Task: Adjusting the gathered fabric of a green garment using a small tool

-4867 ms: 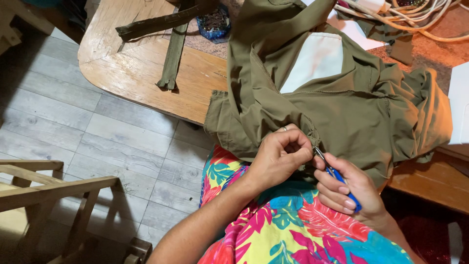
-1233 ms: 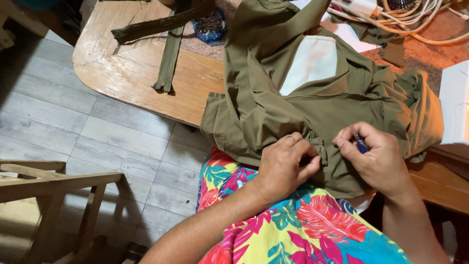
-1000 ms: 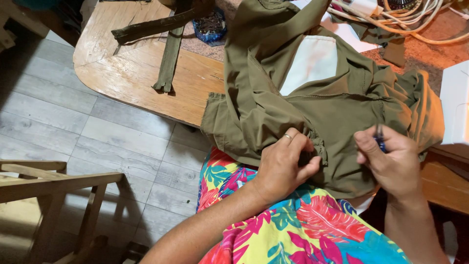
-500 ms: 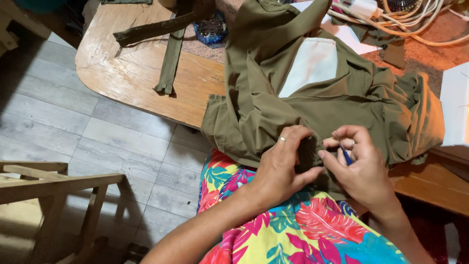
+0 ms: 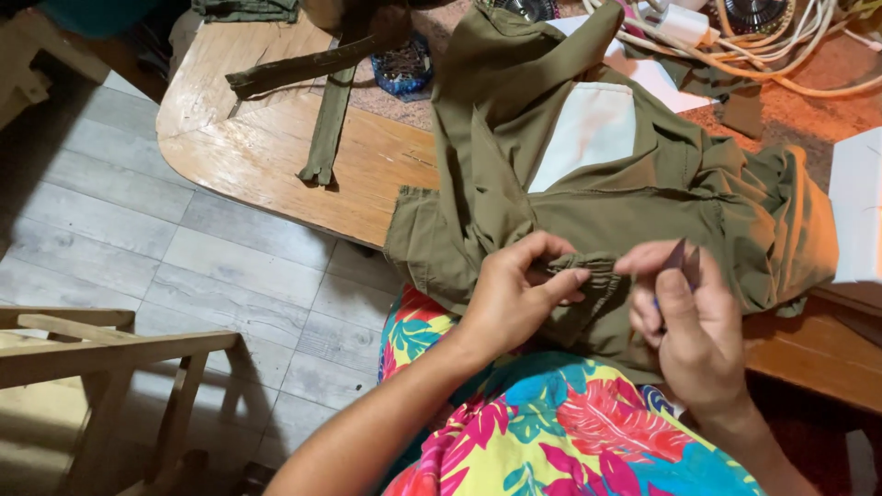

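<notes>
Over the near edge of the wooden desk (image 5: 276,156), draped onto the lap: an olive-green garment (image 5: 588,211) with a pale lining patch (image 5: 588,138) showing near its middle. At its gathered lower hem, left hand (image 5: 514,294) closed, thumb and fingers pinching a bunched fold of the olive cloth. Just to the right, right hand (image 5: 689,321) curled shut around a small tool with a blue handle (image 5: 680,262), dark tip poking up between thumb and forefinger, close to the pinched fold but apart from it. Farther left on the desk, two loose olive fabric strips (image 5: 322,119). At the far right, a tangle of pale cables (image 5: 781,46). Below, a bright floral skirt (image 5: 551,432) across the lap. On the grey tiled floor (image 5: 138,239) to the left, a wooden chair frame (image 5: 92,358).
</notes>
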